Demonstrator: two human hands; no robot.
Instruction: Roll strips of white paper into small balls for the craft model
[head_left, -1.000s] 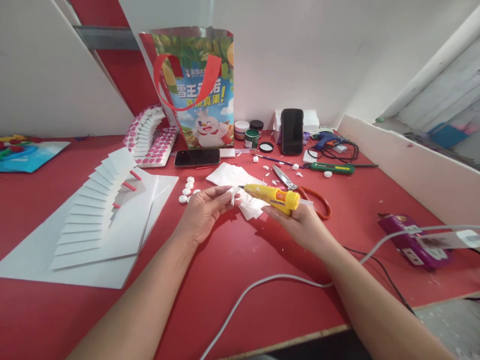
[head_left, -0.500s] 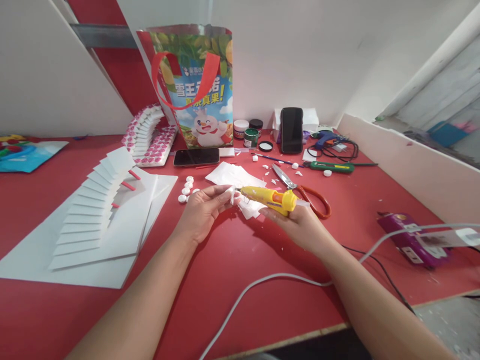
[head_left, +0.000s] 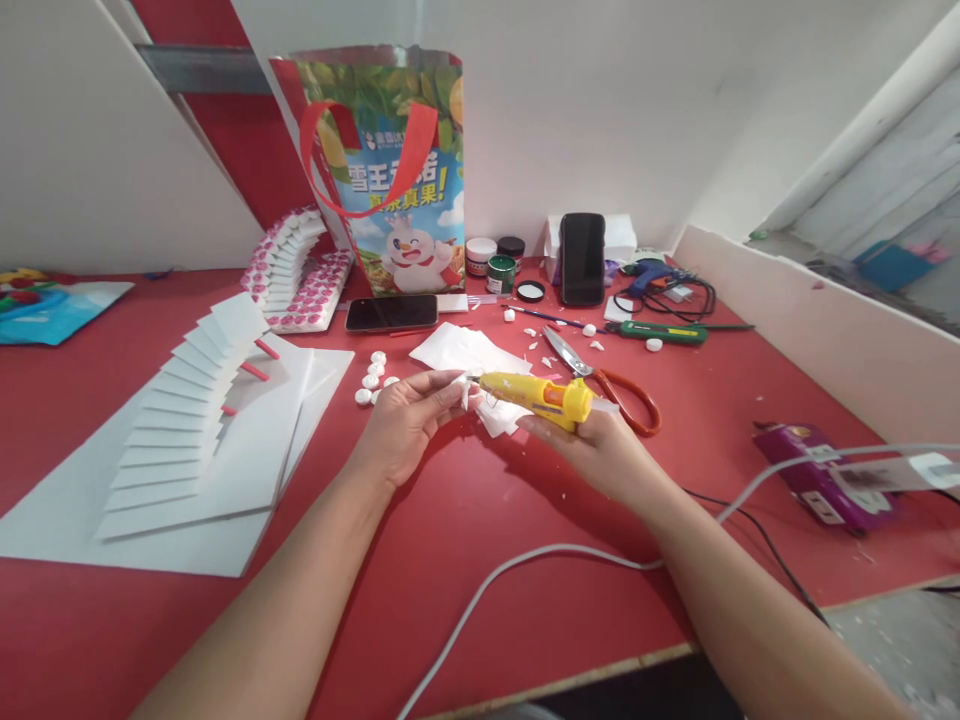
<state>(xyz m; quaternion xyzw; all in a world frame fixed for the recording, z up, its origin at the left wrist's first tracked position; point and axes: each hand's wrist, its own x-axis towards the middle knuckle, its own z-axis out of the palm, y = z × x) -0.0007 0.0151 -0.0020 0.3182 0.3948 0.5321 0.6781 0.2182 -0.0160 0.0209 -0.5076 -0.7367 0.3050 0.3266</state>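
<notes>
My left hand (head_left: 411,415) pinches a small white piece (head_left: 466,392), perhaps paper or foam, between thumb and fingers. In my right hand (head_left: 589,455) is a yellow hot glue gun (head_left: 534,394), its nozzle pointing left and meeting the white piece. Whether glue is coming out is too small to tell. Behind the nozzle lie white paper sheets (head_left: 457,350) on the red table (head_left: 480,630). Several small white rolled rounds (head_left: 370,381) sit just left of my left fingers. Scissors with orange handles (head_left: 630,400) lie open behind my right hand.
A fan-stepped white foam model (head_left: 172,420) stands on boards at left. Behind are a pink-and-white model (head_left: 300,280), a shopping bag (head_left: 405,180), phones (head_left: 391,313), paint jars (head_left: 501,273) and a green-handled tool (head_left: 664,332). A white cable (head_left: 525,556) crosses the front; a purple box (head_left: 825,480) lies right.
Both hands hold nearly the same pose, with the glue gun's nozzle still at the white piece. The whole view has shifted very slightly.
</notes>
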